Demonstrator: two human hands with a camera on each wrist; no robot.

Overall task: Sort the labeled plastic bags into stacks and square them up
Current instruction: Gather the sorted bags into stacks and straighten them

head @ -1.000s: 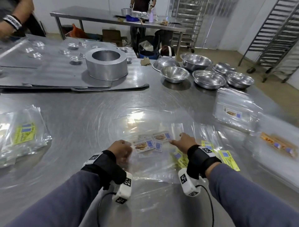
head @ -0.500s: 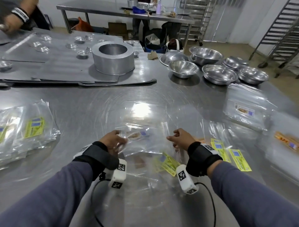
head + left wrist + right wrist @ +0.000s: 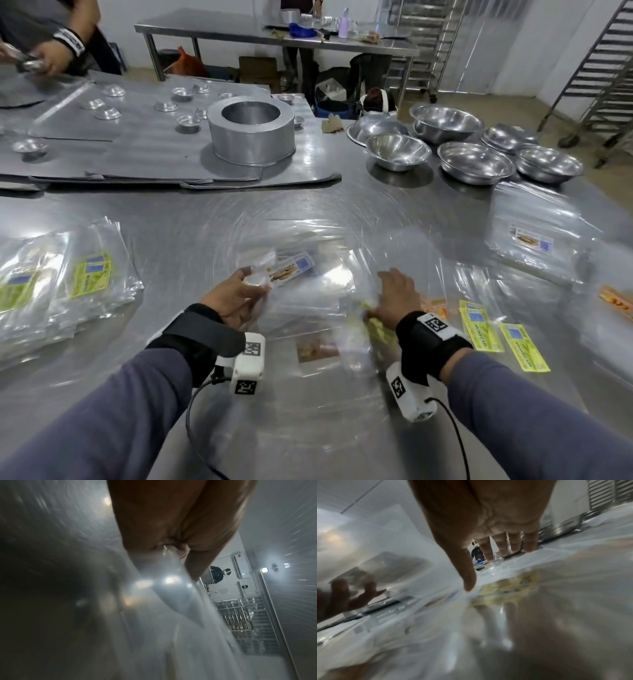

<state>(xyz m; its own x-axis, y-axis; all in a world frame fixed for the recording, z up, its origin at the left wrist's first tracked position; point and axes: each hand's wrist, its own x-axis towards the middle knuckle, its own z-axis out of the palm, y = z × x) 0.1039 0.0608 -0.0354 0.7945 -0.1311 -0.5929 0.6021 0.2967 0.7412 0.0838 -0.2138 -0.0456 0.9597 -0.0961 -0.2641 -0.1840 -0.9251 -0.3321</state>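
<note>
My left hand (image 3: 239, 294) pinches a clear bag with a bread-picture label (image 3: 289, 270) and holds it lifted off the steel table (image 3: 205, 226). In the left wrist view the plastic (image 3: 171, 574) runs out from between thumb and fingers. My right hand (image 3: 394, 298) lies flat, fingers straight, pressing on loose clear bags with a yellow label (image 3: 376, 325) under it; the right wrist view shows the fingertips (image 3: 501, 547) down on the plastic and the yellow label (image 3: 510, 588) close by. A yellow-label stack (image 3: 68, 281) lies at the left. A bread-label stack (image 3: 534, 240) lies at the right.
Yellow-label bags (image 3: 496, 335) fan out right of my right wrist. Several steel bowls (image 3: 472, 161) stand at the back right, a round metal tin (image 3: 251, 130) on flat trays at the back. Another person's hands (image 3: 44, 58) work at the far left.
My left hand lifted a bread-label bag off the loose pile and raised it. My right hand opened and flattened onto the bags. The camera view tilted up slightly.
</note>
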